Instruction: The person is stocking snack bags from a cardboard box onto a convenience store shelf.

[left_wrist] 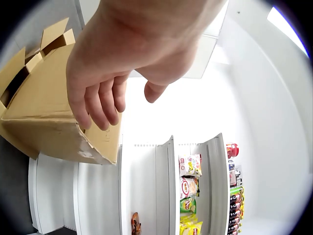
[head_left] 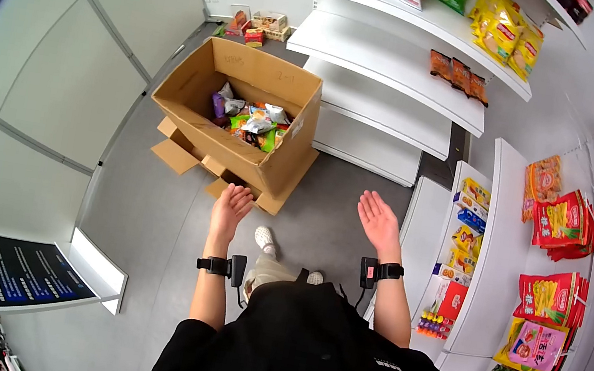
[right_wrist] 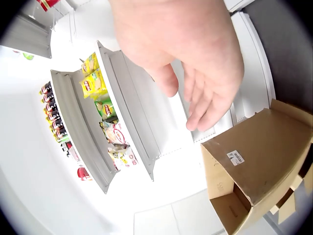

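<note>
My left hand [head_left: 232,210] is held out in front of the body, palm up, with relaxed fingers and nothing in it. Just beyond it stands a large open cardboard box [head_left: 241,147] with several snack bags [head_left: 257,121] inside. My right hand [head_left: 379,226] reaches forward at the other side, fingers straight, holding nothing, near the white shelf unit. In the left wrist view the left hand [left_wrist: 122,73] overlaps the box [left_wrist: 44,98]. The right wrist view has the right hand [right_wrist: 190,68] with loosely bent fingers, above the box [right_wrist: 264,152] in the picture.
A white shelf rack [head_left: 380,51] ahead carries chip bags [head_left: 501,31] on top and brown snack packs [head_left: 460,78] lower down. Hanging red bags [head_left: 563,220] and boxed snacks [head_left: 471,213] line the right. A low stand with a dark panel [head_left: 19,273] is at the left.
</note>
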A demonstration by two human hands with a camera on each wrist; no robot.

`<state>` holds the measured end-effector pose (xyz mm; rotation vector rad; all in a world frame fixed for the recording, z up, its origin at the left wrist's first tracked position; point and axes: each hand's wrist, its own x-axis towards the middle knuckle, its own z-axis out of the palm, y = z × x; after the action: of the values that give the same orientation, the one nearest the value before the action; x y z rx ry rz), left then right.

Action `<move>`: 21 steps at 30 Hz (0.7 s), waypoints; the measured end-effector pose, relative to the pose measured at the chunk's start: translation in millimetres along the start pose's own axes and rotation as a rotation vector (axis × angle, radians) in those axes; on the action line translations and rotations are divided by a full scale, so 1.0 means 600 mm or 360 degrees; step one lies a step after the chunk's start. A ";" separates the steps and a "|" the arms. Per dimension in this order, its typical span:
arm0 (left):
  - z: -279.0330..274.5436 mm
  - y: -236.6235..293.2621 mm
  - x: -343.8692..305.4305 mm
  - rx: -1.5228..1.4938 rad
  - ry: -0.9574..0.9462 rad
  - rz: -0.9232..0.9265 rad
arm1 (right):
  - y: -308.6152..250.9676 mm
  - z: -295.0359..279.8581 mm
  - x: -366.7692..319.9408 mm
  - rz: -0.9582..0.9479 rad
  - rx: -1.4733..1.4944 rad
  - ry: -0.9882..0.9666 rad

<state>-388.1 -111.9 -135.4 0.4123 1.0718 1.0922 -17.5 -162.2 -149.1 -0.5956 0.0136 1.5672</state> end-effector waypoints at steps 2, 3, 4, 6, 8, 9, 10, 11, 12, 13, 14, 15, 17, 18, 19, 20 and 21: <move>-0.019 0.015 0.014 -0.0043 0.0031 0.0020 | 0.021 0.031 0.034 0.0068 -0.0020 -0.0035; -0.028 0.023 0.022 -0.0065 0.0052 0.0019 | 0.032 0.047 0.052 0.0095 -0.0034 -0.0032; -0.039 0.031 0.032 -0.0084 0.0071 0.0023 | 0.044 0.066 0.071 0.0121 -0.0046 -0.0032; -0.060 0.056 0.060 -0.0105 0.0102 0.0031 | 0.071 0.109 0.114 0.0156 -0.0064 -0.0047; -0.084 0.086 0.093 -0.0107 0.0126 0.0023 | 0.101 0.146 0.159 0.0171 -0.0078 -0.0059; -0.097 0.101 0.114 -0.0103 0.0132 0.0028 | 0.118 0.162 0.184 0.0199 -0.0068 -0.0057; -0.105 0.120 0.138 -0.0073 0.0123 0.0047 | 0.136 0.179 0.212 0.0226 -0.0064 -0.0054; -0.115 0.137 0.163 -0.0048 0.0120 0.0059 | 0.153 0.194 0.238 0.0258 -0.0065 -0.0043; -0.126 0.146 0.180 -0.0026 0.0126 0.0059 | 0.169 0.206 0.264 0.0291 -0.0094 -0.0032; -0.136 0.157 0.197 -0.0005 0.0115 0.0048 | 0.186 0.222 0.289 0.0331 -0.0120 -0.0005; -0.144 0.175 0.219 0.0018 0.0104 0.0040 | 0.206 0.239 0.313 0.0371 -0.0145 0.0018; -0.148 0.192 0.241 0.0041 0.0088 0.0044 | 0.221 0.254 0.334 0.0386 -0.0168 0.0036; -0.155 0.220 0.277 0.0046 0.0108 0.0017 | 0.249 0.276 0.384 0.0428 -0.0214 0.0063; -0.156 0.231 0.291 0.0050 0.0118 0.0002 | 0.260 0.284 0.404 0.0449 -0.0236 0.0079; -0.159 0.241 0.307 0.0036 0.0118 -0.0012 | 0.270 0.295 0.423 0.0476 -0.0272 0.0107; -0.162 0.249 0.324 0.0022 0.0119 -0.0024 | 0.278 0.305 0.442 0.0505 -0.0309 0.0133; -0.165 0.254 0.340 0.0003 0.0124 -0.0040 | 0.286 0.313 0.460 0.0537 -0.0349 0.0164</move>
<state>-539.6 112.8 -171.0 0.3595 1.1438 1.0923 -235.4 143.3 -150.4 -0.8816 0.0210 1.8774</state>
